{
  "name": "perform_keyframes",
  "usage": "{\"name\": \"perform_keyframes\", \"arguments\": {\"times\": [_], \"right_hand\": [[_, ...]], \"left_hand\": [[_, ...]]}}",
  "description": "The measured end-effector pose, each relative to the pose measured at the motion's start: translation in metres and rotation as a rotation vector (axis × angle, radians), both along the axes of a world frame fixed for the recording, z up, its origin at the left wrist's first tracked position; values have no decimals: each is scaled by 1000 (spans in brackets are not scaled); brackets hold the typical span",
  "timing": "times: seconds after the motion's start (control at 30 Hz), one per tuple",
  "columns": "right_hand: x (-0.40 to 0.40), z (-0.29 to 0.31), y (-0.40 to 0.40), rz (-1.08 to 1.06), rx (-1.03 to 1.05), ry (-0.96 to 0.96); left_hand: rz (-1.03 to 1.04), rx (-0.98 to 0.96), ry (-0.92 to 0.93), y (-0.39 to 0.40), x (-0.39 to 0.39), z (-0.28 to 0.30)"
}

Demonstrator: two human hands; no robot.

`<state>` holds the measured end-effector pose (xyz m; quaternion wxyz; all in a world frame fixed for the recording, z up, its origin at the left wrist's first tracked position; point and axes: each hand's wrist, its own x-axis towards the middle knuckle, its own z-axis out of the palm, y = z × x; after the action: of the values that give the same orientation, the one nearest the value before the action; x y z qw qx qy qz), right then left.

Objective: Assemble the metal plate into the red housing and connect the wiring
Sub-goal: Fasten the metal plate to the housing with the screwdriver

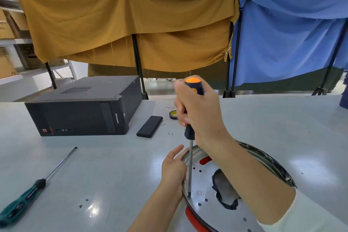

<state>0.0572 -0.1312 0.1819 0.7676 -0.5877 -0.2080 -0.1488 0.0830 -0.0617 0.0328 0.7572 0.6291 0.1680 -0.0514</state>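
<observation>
A round silver metal plate (202, 182) with small holes lies inside the red housing (192, 216), whose rim shows at the lower edge. My right hand (199, 111) grips the blue and orange handle of a screwdriver (190, 167) held upright, its tip at a spot near the plate's left rim. My left hand (173, 169) rests at the left rim of the plate, fingers curled by the shaft near the tip. A dark opening with black-wrapped wiring (225, 190) sits at the plate's middle, partly hidden by my right forearm.
A green-handled screwdriver (35, 188) lies on the grey table at the left. A black computer case (82, 107) stands at the back left, with a black flat box (149, 126), a tape roll (172, 114) and small loose screws (170, 133) beside it. Cloth-covered racks stand behind.
</observation>
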Motion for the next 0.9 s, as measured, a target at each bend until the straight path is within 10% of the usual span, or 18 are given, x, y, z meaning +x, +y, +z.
{"name": "perform_keyframes", "arguments": {"times": [0.1, 0.4, 0.9], "right_hand": [[0, -3, -3, -239, 52, 21], [1, -2, -25, 161, -165, -37], [1, 38, -35, 198, -53, -132]], "left_hand": [[1, 4, 13, 0, 2, -2], [-56, 55, 6, 2, -1, 4], [-73, 107, -37, 6, 4, 3]]}}
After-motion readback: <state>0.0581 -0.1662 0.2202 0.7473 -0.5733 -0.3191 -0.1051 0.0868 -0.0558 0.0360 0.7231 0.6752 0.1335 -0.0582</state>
